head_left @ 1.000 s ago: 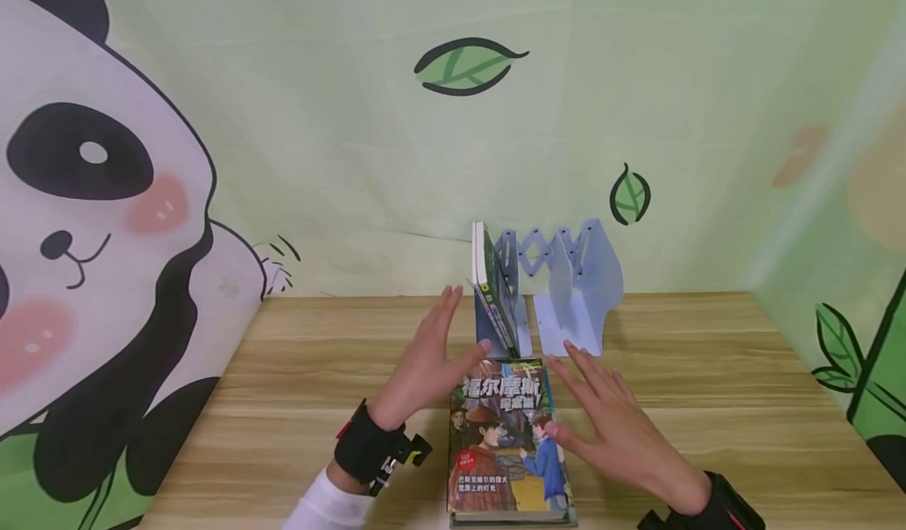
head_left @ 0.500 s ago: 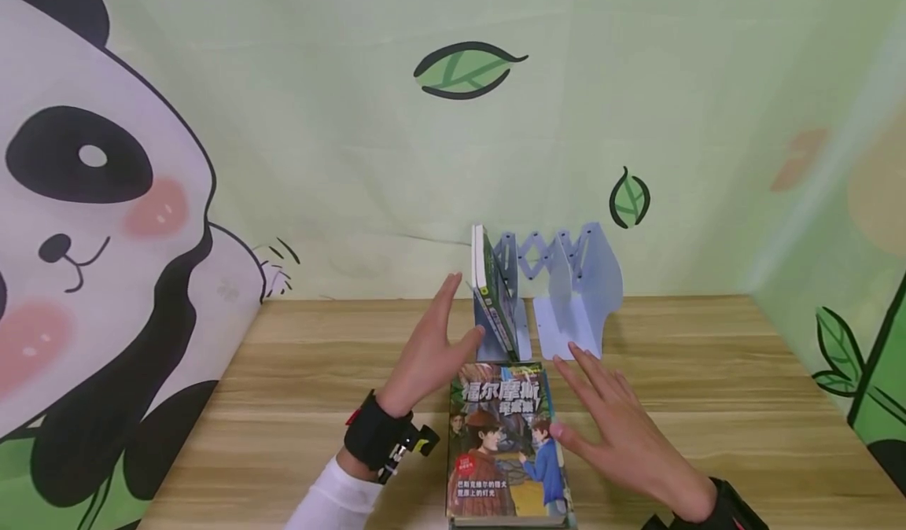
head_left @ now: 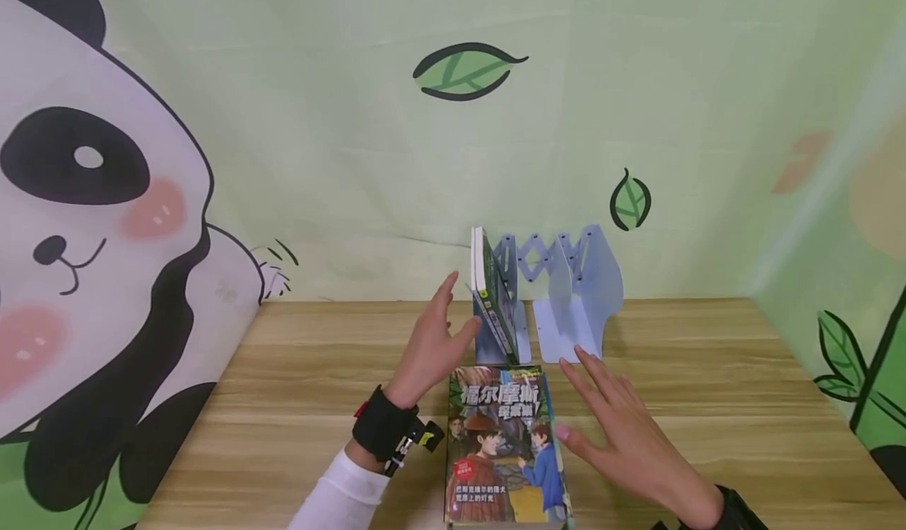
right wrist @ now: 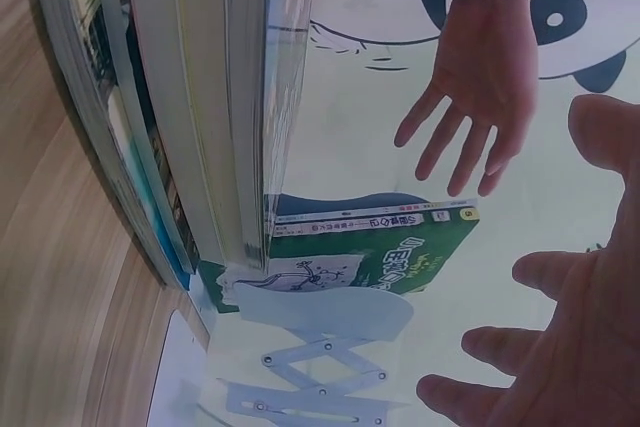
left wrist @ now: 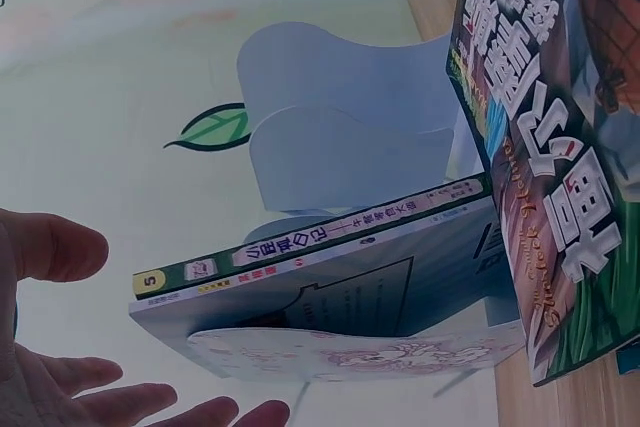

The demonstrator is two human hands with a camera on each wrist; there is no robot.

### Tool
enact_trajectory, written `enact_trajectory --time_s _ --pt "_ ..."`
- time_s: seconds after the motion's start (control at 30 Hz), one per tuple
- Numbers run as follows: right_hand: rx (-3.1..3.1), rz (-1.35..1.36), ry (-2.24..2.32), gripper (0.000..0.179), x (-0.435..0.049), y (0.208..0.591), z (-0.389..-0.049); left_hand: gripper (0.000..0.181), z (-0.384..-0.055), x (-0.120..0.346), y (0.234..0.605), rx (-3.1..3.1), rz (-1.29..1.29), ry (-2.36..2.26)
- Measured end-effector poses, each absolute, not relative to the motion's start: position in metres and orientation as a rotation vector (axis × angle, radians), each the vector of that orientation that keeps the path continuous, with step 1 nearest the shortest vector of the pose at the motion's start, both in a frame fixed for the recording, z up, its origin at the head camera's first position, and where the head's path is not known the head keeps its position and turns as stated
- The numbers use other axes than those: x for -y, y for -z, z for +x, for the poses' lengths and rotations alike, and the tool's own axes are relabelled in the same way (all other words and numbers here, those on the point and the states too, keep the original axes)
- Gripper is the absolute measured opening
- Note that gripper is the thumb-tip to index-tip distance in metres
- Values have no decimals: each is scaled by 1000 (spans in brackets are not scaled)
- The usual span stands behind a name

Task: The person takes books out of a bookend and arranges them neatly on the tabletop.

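Observation:
A stack of several books, its thick side edges [right wrist: 200, 97] visible in the right wrist view, lies flat on the table. Its top comic-style book [head_left: 506, 447] has white Chinese lettering. Behind it, a pale blue expandable bookend [head_left: 576, 302] holds two thin books [head_left: 491, 294], upright and leaning slightly, in its left slot. My left hand [head_left: 432, 353] hovers left of these books, fingers extended, thumb apart, holding nothing. To the right of the stack my right hand [head_left: 626, 436] hovers with spread fingers, also holding nothing; the right wrist view shows its fingers [right wrist: 500, 352] apart from the books.
The wooden table [head_left: 325, 357] extends to both sides of the stack. A green cloth backdrop [head_left: 318, 121] with a printed panda and leaves stands behind it. The bookend's right section [head_left: 566, 333] has no books in it.
My left hand has moved a little forward, away from the stack and up beside the upright books. My right hand has drifted slightly right. The books and bookend have stayed in place.

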State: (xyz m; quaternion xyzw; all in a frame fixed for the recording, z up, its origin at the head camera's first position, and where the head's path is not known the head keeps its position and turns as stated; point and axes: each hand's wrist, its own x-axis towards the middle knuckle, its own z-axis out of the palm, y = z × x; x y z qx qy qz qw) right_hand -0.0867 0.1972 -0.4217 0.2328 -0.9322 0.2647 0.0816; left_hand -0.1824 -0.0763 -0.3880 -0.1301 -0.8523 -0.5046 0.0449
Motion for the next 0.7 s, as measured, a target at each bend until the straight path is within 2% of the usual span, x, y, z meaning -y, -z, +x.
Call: enact_trajectory --time_s 0.7 --pt "2791 683 -808 74 -202 422 -88 59 -206 67 398 2542 -317 1526"
